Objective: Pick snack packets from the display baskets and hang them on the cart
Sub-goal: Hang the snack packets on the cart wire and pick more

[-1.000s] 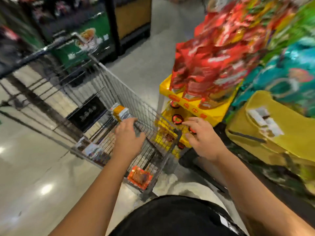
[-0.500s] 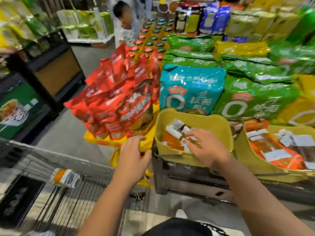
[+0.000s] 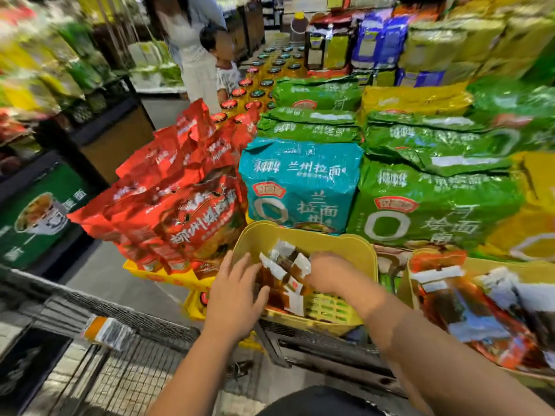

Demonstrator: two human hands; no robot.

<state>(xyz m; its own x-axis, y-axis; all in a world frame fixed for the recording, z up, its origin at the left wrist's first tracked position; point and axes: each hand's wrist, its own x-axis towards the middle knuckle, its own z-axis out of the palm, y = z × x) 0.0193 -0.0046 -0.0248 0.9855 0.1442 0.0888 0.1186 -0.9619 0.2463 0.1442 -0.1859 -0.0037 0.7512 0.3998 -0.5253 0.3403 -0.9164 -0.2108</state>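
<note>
A yellow display basket [image 3: 303, 233] holds several small brown snack packets [image 3: 285, 274] with white tops. My left hand [image 3: 235, 292] reaches over the basket's left rim, fingers spread and touching the packets. My right hand [image 3: 333, 274] is inside the basket with its fingers curled down into the pile, gripping packets. The wire cart [image 3: 141, 364] stands at the lower left. One orange and white packet [image 3: 105, 332] hangs on its top rail.
A second yellow basket [image 3: 540, 273] of larger packets sits to the right. Red noodle bags [image 3: 180, 205], a teal bag [image 3: 300, 181] and green bags [image 3: 435, 205] are stacked behind. An adult [image 3: 192, 49] and a child [image 3: 223, 67] stand in the aisle beyond.
My view swung from the cart up to the display. Both hands left the cart rail and moved into the yellow basket, the left one last.
</note>
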